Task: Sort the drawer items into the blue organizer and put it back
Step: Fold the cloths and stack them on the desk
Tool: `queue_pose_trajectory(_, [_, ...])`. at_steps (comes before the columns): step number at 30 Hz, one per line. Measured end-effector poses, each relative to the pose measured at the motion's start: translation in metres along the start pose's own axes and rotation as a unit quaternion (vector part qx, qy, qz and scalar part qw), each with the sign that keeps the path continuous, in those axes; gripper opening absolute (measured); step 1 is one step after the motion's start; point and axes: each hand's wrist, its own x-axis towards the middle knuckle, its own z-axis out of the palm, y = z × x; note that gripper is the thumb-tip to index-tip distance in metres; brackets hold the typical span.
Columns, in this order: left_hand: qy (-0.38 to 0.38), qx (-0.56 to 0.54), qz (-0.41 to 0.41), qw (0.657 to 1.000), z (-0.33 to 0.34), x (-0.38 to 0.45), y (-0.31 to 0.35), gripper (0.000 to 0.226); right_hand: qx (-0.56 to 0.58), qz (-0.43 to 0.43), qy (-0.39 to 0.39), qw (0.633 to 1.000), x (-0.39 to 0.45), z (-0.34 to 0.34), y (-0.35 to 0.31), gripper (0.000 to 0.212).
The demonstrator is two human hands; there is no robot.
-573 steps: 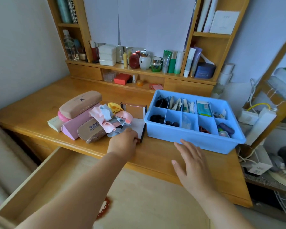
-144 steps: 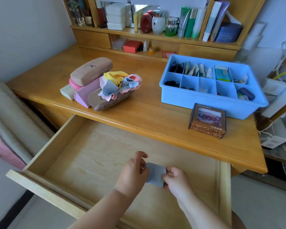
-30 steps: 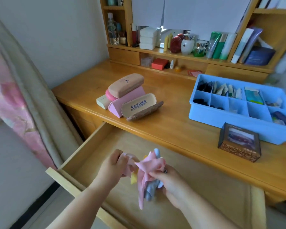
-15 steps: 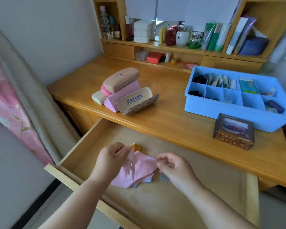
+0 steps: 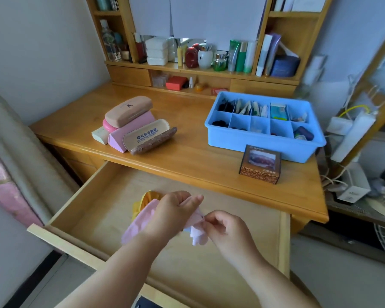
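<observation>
Over the open drawer (image 5: 93, 210), toward six o'clock in the head view, a bundle of small cloths (image 5: 140, 221) was held between both hands. The grip of the left hand (image 5: 173, 210) was closed over the pink cloth, with a yellow one (image 5: 148, 197) showing behind it at eleven o'clock. The grip of the right hand (image 5: 222, 227) was narrowed to a pinch on a pale corner (image 5: 198, 235), probably so that a single cloth could be separated or flattened before being laid down. The bundle's long axis ran roughly from eight o'clock to three o'clock, its loose end drooping toward the drawer floor. The blue organizer (image 5: 265, 141) was left on the table (image 5: 187, 158) at two o'clock, well apart from the hands, its long side lying roughly from nine to three o'clock and its compartments already partly filled. A small patterned box (image 5: 260, 165) stood just in front of it, and stacked glasses cases (image 5: 133, 127) were piled at eleven o'clock. The organizer was judged not yet ready for return, since items remained outside it.
</observation>
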Motion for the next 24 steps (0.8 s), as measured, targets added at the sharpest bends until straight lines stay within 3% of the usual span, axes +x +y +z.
queue_pose_trajectory(3, [-0.038, -0.013, -0.028, 0.999, -0.002, 0.0, 0.0, 0.046, 0.133, 0.054, -0.017, 0.989, -0.003, -0.019, 0.002, 0.022])
queue_pose_trajectory(6, [-0.099, -0.131, -0.088, 0.982, -0.005, -0.003, -0.005, 0.041, 0.198, 0.072, -0.023, 0.977, -0.006, -0.031, 0.005, 0.022])
queue_pose_trajectory(10, [-0.132, -0.203, -0.116, 0.963, -0.003, -0.01, -0.009, 0.029, 0.045, -0.017, 0.036, 0.998, -0.015, -0.027, 0.006, 0.01])
queue_pose_trajectory(13, [-0.137, -0.226, -0.111, 0.958, 0.006, -0.019, -0.004, 0.031, -0.05, -0.157, 0.037, 0.986, -0.021, -0.017, 0.003, 0.02])
queue_pose_trajectory(15, [-0.143, -0.241, -0.111, 0.954, 0.012, -0.026, 0.001, 0.029, -0.063, -0.197, 0.029, 0.978, -0.022, -0.012, 0.001, 0.024])
queue_pose_trajectory(19, [-0.168, -0.254, -0.097, 0.948, 0.018, -0.032, 0.011, 0.02, -0.082, -0.197, 0.046, 0.976, -0.02, -0.011, 0.001, 0.014])
queue_pose_trajectory(21, [-0.162, -0.289, -0.107, 0.937, 0.021, -0.032, 0.014, 0.027, -0.074, -0.185, 0.071, 0.977, -0.02, -0.009, -0.001, 0.009])
queue_pose_trajectory(24, [-0.196, -0.297, -0.07, 0.932, 0.019, -0.035, 0.016, 0.037, 0.044, -0.028, 0.09, 0.995, -0.014, -0.013, -0.007, 0.011])
